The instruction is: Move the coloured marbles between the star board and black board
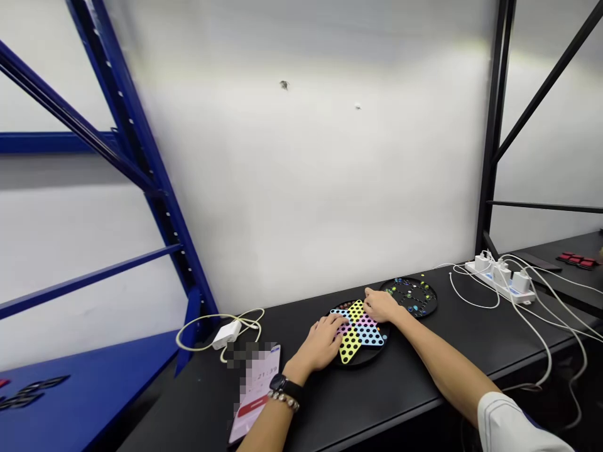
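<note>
A star-shaped Chinese checkers board (pixel 351 342), yellow, blue and pink with rows of dark holes, lies in a round black tray on the black table. My left hand (pixel 324 339) rests over the board's left side, fingers stretched out and nothing seen in them. At the upper right edge of the board, my right hand (pixel 379 306) is closed with bent fingers; whatever its fingertips hold is hidden. Just behind it sits a second round black tray (pixel 431 307) holding several coloured marbles (pixel 416 309). A few small coloured pieces show around the board's rim.
A phone (pixel 259 392) with a lit screen lies left of my left forearm. Behind it are a white charger (pixel 227 334) and its looped cable. A power strip (pixel 499 282) with plugs and trailing white cables stands at right. Blue shelf posts (pixel 155 169) rise at left.
</note>
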The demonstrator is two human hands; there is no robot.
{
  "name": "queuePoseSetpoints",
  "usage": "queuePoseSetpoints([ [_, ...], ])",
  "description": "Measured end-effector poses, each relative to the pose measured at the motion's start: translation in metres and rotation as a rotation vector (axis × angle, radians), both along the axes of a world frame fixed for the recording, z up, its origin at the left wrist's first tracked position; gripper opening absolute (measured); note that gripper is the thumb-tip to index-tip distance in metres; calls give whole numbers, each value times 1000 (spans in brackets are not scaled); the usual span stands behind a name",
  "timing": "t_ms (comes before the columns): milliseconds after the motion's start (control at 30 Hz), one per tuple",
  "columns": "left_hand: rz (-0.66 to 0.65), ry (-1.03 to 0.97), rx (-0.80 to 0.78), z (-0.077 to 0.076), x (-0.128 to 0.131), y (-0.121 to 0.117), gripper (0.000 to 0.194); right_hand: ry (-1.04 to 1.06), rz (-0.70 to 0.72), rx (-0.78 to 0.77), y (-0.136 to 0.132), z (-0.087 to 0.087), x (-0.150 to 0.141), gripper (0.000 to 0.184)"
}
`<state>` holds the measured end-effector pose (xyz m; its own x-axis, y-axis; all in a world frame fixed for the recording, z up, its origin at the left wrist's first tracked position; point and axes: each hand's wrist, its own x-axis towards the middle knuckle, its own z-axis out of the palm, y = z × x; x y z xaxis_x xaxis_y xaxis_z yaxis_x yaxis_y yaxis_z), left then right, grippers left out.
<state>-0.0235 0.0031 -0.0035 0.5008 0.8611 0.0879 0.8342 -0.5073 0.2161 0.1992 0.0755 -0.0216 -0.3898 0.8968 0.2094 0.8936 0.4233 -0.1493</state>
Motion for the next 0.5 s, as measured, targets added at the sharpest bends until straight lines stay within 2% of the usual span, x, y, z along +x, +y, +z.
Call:
queuePoseSetpoints([
  [167, -1, -3, -8, -1, 0, 1, 42, -11, 25, 17, 1, -1, -1, 32],
  [500, -12, -1, 8, -1, 0, 1, 42, -109, -35, -3, -4, 1, -3, 38],
])
